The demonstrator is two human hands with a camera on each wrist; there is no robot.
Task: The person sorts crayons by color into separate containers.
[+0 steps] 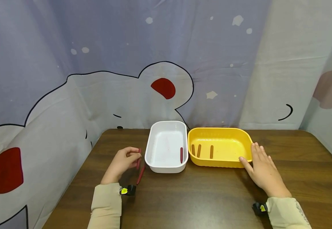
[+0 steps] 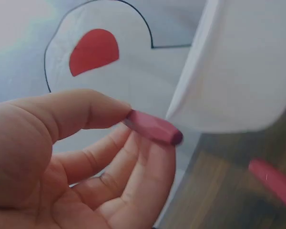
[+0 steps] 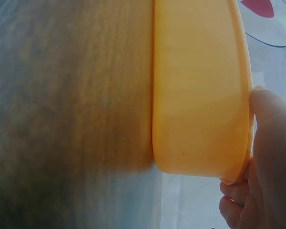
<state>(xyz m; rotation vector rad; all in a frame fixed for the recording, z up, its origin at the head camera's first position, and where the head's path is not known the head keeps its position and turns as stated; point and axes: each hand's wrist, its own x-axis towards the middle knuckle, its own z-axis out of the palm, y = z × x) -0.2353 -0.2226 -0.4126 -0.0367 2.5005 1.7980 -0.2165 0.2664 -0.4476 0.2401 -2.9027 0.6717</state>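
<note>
My left hand (image 1: 123, 163) is left of the white tray (image 1: 167, 170), pinching a dark red crayon (image 2: 152, 126) between thumb and fingers. A second red crayon (image 1: 141, 174) lies on the table beside that hand, near the tray's front left corner. Inside the white tray, one red crayon (image 1: 181, 155) lies by the right wall. The yellow tray (image 1: 217, 163) holds three brown crayons (image 1: 211, 152) in its left half. My right hand (image 1: 264, 173) rests against the right end of the yellow tray, fingers extended, thumb on the rim at the near corner.
Both trays stand side by side at the back of the brown wooden table (image 1: 189, 200). A printed curtain (image 1: 217, 63) hangs right behind them and along the left. Each wrist carries a small black camera (image 1: 131, 190).
</note>
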